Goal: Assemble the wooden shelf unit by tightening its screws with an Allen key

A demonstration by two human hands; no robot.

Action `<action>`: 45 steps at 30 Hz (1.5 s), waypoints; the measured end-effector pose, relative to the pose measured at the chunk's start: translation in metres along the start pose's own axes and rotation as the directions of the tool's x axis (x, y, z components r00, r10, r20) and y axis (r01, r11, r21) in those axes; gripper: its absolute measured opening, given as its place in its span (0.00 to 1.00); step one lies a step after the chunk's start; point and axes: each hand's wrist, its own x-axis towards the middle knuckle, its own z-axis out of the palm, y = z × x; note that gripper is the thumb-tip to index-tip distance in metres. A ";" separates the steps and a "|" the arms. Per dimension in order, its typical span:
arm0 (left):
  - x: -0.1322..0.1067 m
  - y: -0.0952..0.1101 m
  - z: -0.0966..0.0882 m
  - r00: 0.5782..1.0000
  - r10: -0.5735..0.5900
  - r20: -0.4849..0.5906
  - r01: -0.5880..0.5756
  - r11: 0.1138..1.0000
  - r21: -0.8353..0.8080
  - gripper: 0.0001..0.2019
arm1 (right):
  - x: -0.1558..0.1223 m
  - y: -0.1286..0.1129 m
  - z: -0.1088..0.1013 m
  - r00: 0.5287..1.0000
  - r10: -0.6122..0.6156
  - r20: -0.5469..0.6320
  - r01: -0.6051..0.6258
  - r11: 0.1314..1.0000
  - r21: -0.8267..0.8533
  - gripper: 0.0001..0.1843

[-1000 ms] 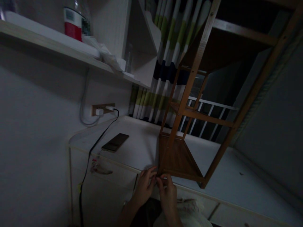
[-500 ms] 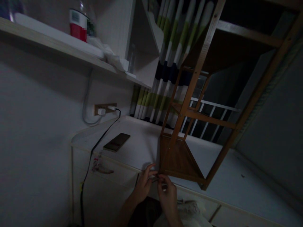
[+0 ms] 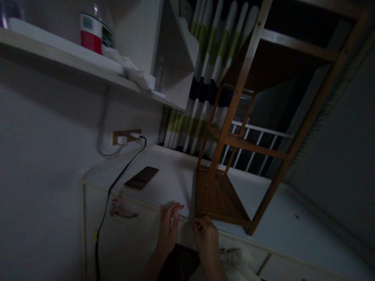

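Left hand [image 3: 167, 229]: lower centre, open, fingers flat on the counter [image 3: 175, 183] front edge.
Right hand [image 3: 206, 239]: fingertips pinched at the wooden rack [image 3: 222, 197] near corner; pinched item too dark to tell.
Rack: stands on the counter, centre.
Phone [image 3: 141, 177]: left of the rack, beside a black cable [image 3: 124, 169].
Can [image 3: 91, 33]: upper left on the shelf [image 3: 58, 58], red-white label, unreadable.
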 end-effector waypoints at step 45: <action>-0.011 0.001 0.017 0.967 0.211 0.141 -0.249 0.899 0.361 0.20 | -0.001 0.001 0.000 0.662 0.656 0.363 -0.609 0.189 0.770 0.26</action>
